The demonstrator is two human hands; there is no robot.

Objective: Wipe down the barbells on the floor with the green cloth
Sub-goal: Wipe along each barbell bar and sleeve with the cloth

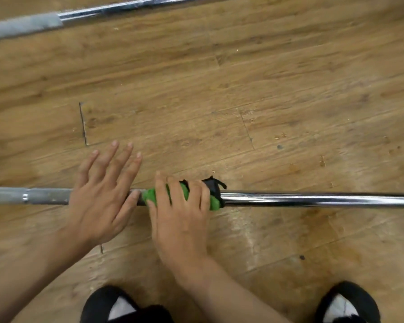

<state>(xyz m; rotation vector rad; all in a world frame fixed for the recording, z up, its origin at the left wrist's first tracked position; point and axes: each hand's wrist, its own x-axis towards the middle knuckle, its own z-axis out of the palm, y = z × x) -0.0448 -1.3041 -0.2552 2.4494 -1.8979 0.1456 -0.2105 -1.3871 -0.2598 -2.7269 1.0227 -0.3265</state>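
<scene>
Well, right hand [181, 220] round green cloth [151, 194] on barbell [313, 200] (left hand [98, 201] flat).

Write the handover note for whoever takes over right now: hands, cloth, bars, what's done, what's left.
Left hand: open, flat on the near bar, steadying it.
Right hand: grips the cloth, which is wrapped round the near bar at mid-shaft.
Far bar: lies on the floor beyond, no hand on it.
Done: near bar being wiped; how much is clean cannot be told.
Left: finish the near bar, then the far bar.
</scene>
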